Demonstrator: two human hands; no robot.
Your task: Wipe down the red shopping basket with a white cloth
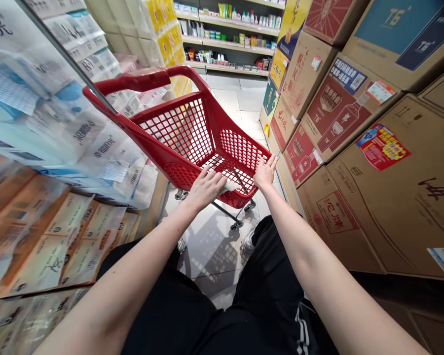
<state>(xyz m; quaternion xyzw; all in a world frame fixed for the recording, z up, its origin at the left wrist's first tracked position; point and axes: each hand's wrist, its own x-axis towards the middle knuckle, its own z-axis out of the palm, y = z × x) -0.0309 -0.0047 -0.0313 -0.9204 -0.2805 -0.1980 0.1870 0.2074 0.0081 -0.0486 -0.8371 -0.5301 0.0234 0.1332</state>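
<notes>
A red plastic shopping cart (192, 130) stands tilted in a narrow shop aisle, its handle (133, 81) up at the left. My left hand (206, 188) is closed on a white cloth (230, 186) pressed against the cart's near rim. My right hand (265, 171) rests on the right corner of the rim, fingers curled over the edge. The basket holds nothing that I can see. My black trousers fill the lower middle of the view.
Plastic-wrapped paper packs (40, 123) are stacked along the left. Cardboard cartons (355, 148) are piled high on the right. Shelves of bottles (237, 34) stand at the far end. The tiled floor (240, 98) runs between them.
</notes>
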